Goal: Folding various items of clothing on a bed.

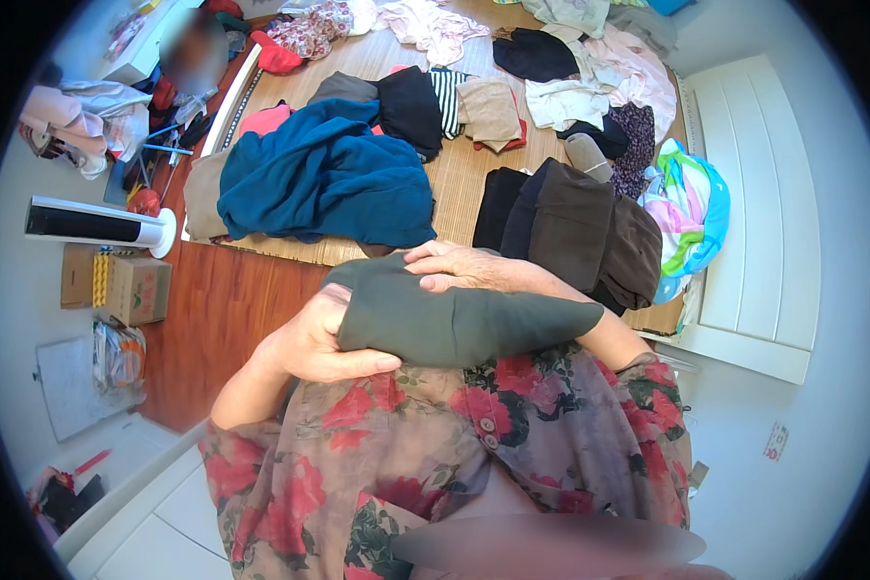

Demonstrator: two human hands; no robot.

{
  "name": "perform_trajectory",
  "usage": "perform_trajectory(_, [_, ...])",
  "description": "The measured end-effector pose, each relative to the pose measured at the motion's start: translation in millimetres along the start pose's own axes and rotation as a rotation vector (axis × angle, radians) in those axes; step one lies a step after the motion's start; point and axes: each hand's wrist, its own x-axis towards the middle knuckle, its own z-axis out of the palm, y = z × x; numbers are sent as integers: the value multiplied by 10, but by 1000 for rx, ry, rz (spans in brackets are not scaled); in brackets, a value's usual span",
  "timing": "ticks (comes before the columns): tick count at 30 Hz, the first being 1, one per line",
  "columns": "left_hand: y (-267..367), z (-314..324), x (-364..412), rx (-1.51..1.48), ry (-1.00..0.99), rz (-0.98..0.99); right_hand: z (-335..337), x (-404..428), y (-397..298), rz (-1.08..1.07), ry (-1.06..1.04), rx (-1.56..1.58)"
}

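A folded dark green garment point(471, 326) is held in front of my floral shirt. My left hand point(319, 333) grips its left end, thumb along the lower edge and the other fingers hidden by the cloth. Across the upper side of the garment lies my right hand point(460, 267), its fingers pressing on the fabric. A pointed end of the cloth overlaps my right forearm. Just beyond my hands, a rumpled blue garment point(326, 174) rests on a bed with a woven mat point(457, 174). Folded dark brown clothing point(565, 217) is stacked to the right.
Beige folded cloth point(489, 109), striped cloth point(446, 101) and black cloth point(409, 109) lie farther back. A colourful bundle point(685, 210) sits by the white headboard point(754, 217). On the left are a tower fan point(101, 225), a cardboard box point(138, 290) and another person point(192, 54).
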Motion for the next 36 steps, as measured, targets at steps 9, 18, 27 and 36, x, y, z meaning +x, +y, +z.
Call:
perform_trajectory(9, [-728, -134, -252, 212, 357, -336, 7, 90, 632, -101, 256, -126])
perform_trajectory(18, [-1149, 43, 109, -39, 427, -420, 50, -487, 710, 75, 492, -352])
perform_trajectory(27, [-1138, 66, 273, -510, 717, -599, -720, -1023, 235, 151, 894, 835])
perform_trajectory(36, [-1071, -34, 545, -306, 193, -496, -623, -700, -19, 240, 165, 140])
